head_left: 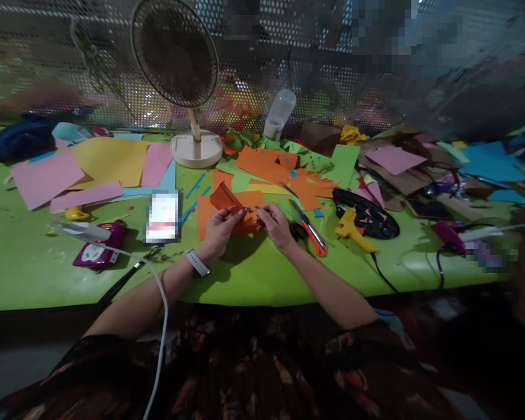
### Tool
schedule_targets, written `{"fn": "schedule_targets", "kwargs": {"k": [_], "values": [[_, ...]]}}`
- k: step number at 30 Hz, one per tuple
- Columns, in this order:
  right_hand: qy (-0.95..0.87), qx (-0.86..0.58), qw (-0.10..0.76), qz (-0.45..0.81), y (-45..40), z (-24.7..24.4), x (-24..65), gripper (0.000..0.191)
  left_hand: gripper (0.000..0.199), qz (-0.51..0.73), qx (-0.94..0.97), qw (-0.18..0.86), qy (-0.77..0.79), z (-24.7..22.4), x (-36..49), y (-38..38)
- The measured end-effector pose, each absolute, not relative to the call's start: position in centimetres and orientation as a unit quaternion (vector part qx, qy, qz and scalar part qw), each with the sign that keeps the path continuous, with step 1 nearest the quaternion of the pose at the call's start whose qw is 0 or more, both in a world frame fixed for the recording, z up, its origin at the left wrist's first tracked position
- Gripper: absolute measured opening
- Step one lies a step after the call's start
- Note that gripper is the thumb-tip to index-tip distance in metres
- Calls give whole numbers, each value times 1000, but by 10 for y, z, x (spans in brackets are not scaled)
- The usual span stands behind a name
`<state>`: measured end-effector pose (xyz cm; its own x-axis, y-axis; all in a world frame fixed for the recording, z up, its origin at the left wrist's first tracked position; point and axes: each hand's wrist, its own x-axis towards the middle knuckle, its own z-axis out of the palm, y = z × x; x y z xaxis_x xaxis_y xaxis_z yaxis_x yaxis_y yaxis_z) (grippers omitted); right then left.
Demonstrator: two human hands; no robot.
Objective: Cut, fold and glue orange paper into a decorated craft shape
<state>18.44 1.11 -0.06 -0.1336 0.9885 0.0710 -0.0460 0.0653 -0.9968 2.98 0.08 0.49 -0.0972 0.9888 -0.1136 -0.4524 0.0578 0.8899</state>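
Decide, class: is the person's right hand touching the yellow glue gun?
Apart. The head view shows it plainly: the cutter and bare green table lie between the right hand and the glue gun.

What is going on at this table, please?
Someone is handling orange paper over a green table. The left hand holds a folded piece; the right hand is close beside it, though what its fingertips grip is too small to tell. A cutter and a glue gun lie to the right, and a fan stands behind.
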Motion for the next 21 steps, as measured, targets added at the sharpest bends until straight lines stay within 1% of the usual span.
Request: {"fn": "schedule_targets", "kwargs": {"k": [3,5,9,15,21], "values": [[-559,-419,441,564,10,1,183,43,25,604,319,601,415,3,29,0],[-565,-414,426,573,9,2,181,44,25,598,317,612,410,2,29,0],[-553,-400,428,592,10,2,177,45,23,596,297,629,401,3,29,0],[-555,-382,416,611,11,2,178,48,14,579,298,654,386,6,26,0],[-533,-386,424,622,11,-2,179,48,19,586,291,652,384,4,27,2]]}}
